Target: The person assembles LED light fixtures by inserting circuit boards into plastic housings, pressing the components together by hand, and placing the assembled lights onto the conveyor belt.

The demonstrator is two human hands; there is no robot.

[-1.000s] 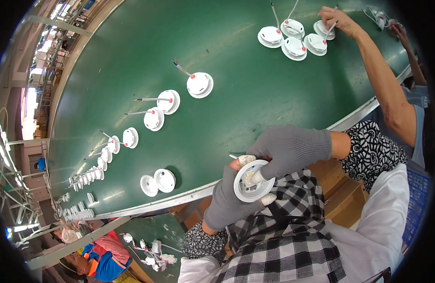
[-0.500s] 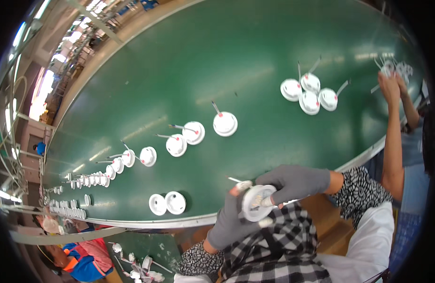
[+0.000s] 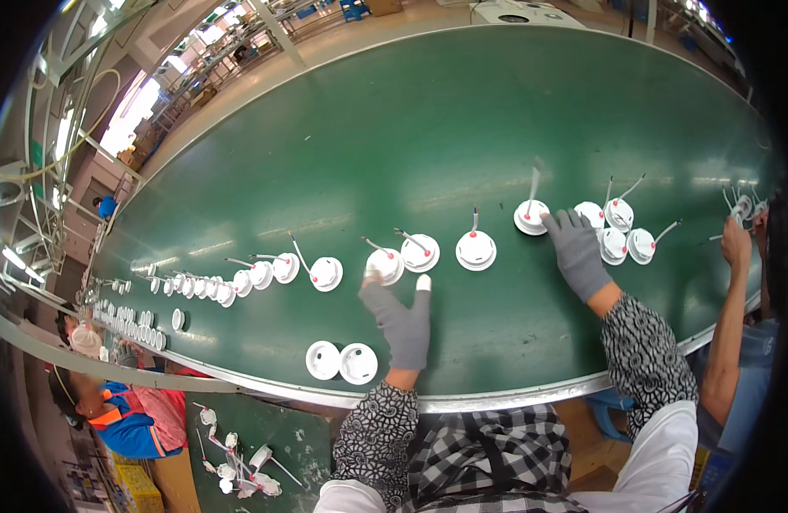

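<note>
While the left hand [image 3: 397, 325] is touching one lamp [image 3: 387, 266], thumb and fingers apart, the right hand [image 3: 575, 248] is touching another lamp [image 3: 529, 218] at its right edge, grip unclear, both sitting on the table [image 3: 496, 342], two cups [image 3: 358, 364] lying nearer its front

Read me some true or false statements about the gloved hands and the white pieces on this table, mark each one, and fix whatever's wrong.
1. The left hand and right hand wear grey gloves. True.
2. The tabletop is red. False: the tabletop is green.
3. The right hand's fingers are at the edge of a corded white piece. True.
4. Both cup-like white pieces left of the left hand have cords. False: neither cup-like white piece shows a cord.
5. A black-and-white patterned sleeve covers the right forearm. True.
6. The left hand's fingers are all curled into a fist. False: they are spread.
</note>
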